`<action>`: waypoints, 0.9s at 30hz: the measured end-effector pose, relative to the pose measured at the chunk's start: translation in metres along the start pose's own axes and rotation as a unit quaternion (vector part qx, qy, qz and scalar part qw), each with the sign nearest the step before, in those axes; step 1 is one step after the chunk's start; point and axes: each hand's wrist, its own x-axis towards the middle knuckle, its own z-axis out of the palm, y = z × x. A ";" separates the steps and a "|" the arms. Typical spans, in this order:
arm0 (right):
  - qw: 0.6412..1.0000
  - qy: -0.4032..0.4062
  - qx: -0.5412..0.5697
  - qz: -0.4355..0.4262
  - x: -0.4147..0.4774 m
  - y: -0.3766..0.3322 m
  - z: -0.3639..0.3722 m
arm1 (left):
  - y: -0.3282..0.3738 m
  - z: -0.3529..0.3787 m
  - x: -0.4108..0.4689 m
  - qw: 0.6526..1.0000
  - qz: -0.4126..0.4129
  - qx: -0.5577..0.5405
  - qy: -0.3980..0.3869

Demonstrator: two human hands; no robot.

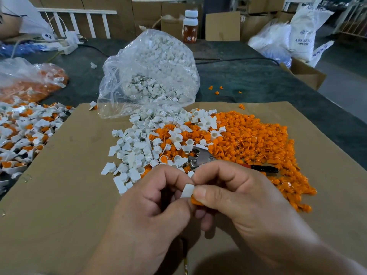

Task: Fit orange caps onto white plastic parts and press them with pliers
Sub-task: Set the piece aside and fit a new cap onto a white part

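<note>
Both hands meet low in the middle of the head view. My left hand pinches a white plastic part between thumb and fingers. My right hand presses an orange cap against that part from the right. Just beyond my fingers the pliers lie on the cardboard, metal jaws to the left, red and black handle to the right. A heap of loose white parts lies beyond the left hand. A wide heap of orange caps spreads beyond the right.
A brown cardboard sheet covers the dark table. An open clear bag of white parts stands behind the heaps. Assembled pieces pile at the left, with a bag of orange pieces behind. A bottle and boxes stand at the back.
</note>
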 end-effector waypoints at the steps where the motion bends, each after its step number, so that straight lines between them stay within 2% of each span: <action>1: 1.000 0.005 -0.004 0.001 0.000 0.001 0.000 | 0.002 0.001 0.001 1.000 -0.004 -0.002 0.000; 5: 0.997 0.034 -0.063 -0.018 0.000 0.003 -0.002 | 0.005 0.001 0.004 0.997 -0.028 -0.060 -0.029; 8: 0.979 0.042 -0.191 -0.049 -0.003 0.001 -0.004 | 0.006 0.002 0.005 0.995 -0.034 -0.077 -0.045; 9: 0.955 0.064 -0.277 -0.081 -0.004 0.001 -0.006 | 0.006 0.003 0.007 0.993 -0.047 -0.104 -0.033; 11: 0.865 0.123 -0.465 -0.145 -0.004 -0.004 -0.015 | 0.005 0.003 0.011 0.977 -0.093 -0.193 0.016; 12: 0.822 0.132 -0.535 -0.144 -0.003 -0.007 -0.019 | 0.006 0.001 0.014 0.967 -0.108 -0.226 0.034; 15: 0.727 0.091 -0.680 -0.010 -0.001 -0.011 -0.029 | 0.007 -0.011 0.020 0.956 -0.126 -0.260 0.045; 17: 0.682 0.053 -0.728 0.041 -0.001 -0.008 -0.035 | 0.008 -0.017 0.022 0.951 -0.141 -0.273 0.039; 23: 0.649 0.036 -0.758 0.042 -0.001 -0.011 -0.049 | 0.005 -0.019 0.023 0.946 -0.155 -0.284 0.027; 27: 0.643 0.037 -0.764 0.025 0.002 -0.010 -0.046 | 0.004 -0.018 0.023 0.951 -0.143 -0.270 0.036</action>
